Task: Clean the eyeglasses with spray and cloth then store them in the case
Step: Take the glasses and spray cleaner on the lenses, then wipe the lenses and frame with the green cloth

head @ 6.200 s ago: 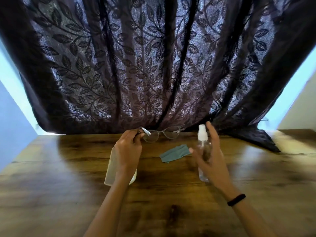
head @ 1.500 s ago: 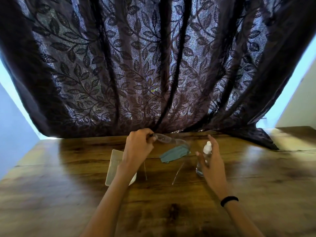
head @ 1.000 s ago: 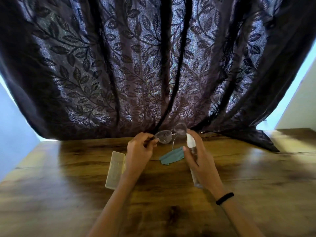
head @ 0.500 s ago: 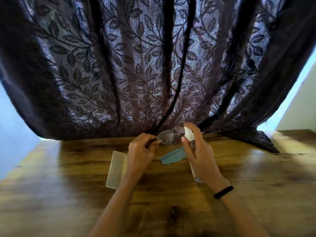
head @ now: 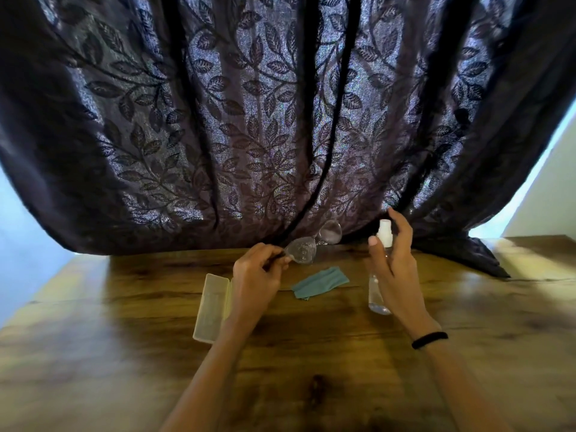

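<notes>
Left hand: my left hand (head: 254, 277) is curled closed, thumb and fingertips pinched on the near end of the eyeglasses (head: 313, 244), at the rim of the nearer lens or its hinge; I cannot tell which.
Eyeglasses: I hold them up off the table (head: 311, 353), lenses turned toward the spray bottle (head: 378, 271). The nearer lens shows small specks on its surface; the farther lens stands higher, against the curtain (head: 249, 120).
Right hand: my right hand (head: 394, 269) is wrapped around the spray bottle, palm and lower fingers behind its clear body, thumb pressed on the front just under the white nozzle.
Right index finger: raised and arched above the nozzle top, apart from it rather than pressing.
Spray bottle: upright, lifted clear of the table, near the eyeglasses but not touching them, with clear liquid visible in the lower part.
Cloth (head: 321, 282): blue-green, folded, lying flat on the table below the eyeglasses, between my two hands, touched by neither.
Case (head: 212, 307): pale, lying open on the table just left of my left wrist, which hides part of it.
Wristband (head: 429, 339): black, on my right wrist.
</notes>
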`<move>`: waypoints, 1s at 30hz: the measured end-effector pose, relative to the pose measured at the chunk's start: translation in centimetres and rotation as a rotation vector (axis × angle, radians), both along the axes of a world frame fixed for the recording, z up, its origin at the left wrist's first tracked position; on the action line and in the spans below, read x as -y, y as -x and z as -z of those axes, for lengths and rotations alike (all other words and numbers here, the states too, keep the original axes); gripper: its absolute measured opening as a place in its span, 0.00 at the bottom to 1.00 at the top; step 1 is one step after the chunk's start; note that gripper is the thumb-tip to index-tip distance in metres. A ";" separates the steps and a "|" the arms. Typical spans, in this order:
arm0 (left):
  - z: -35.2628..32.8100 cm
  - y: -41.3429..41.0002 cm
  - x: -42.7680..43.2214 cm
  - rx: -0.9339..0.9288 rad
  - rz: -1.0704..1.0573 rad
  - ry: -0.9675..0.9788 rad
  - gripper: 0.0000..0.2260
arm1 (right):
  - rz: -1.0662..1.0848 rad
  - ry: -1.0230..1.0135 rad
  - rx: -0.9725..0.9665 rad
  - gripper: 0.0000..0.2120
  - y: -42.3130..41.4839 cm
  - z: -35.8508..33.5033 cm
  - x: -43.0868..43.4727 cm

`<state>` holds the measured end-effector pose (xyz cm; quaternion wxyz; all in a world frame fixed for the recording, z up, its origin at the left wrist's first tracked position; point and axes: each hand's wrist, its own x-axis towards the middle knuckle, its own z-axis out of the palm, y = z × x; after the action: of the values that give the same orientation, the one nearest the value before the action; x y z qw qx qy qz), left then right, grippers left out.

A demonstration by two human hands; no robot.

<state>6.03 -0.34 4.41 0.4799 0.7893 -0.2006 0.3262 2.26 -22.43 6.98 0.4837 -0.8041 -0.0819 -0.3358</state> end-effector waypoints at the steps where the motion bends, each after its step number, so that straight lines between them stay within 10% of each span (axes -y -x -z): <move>1: 0.0 0.0 0.0 0.004 -0.001 0.001 0.05 | 0.003 -0.013 -0.028 0.20 -0.1 0.5 0.4; 10: -0.4 0.4 0.0 -0.059 0.020 0.091 0.11 | 0.073 -0.006 -0.161 0.08 -0.9 5.6 2.7; 19: -0.7 0.7 0.1 -0.218 0.074 0.205 0.12 | 0.108 -0.059 -0.199 0.16 0.3 5.9 2.3; 26: 0.0 -0.1 -0.2 -0.250 0.083 0.290 0.12 | 0.236 0.427 0.199 0.11 0.6 3.8 -1.3; 30: 0.1 0.0 -0.4 -0.226 0.110 0.293 0.13 | 0.144 0.580 0.015 0.07 -0.8 5.3 -3.6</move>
<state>5.99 0.08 4.32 0.6263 0.7305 -0.1384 0.2344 3.08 -18.85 1.69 0.2080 -0.9100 -0.1206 -0.3376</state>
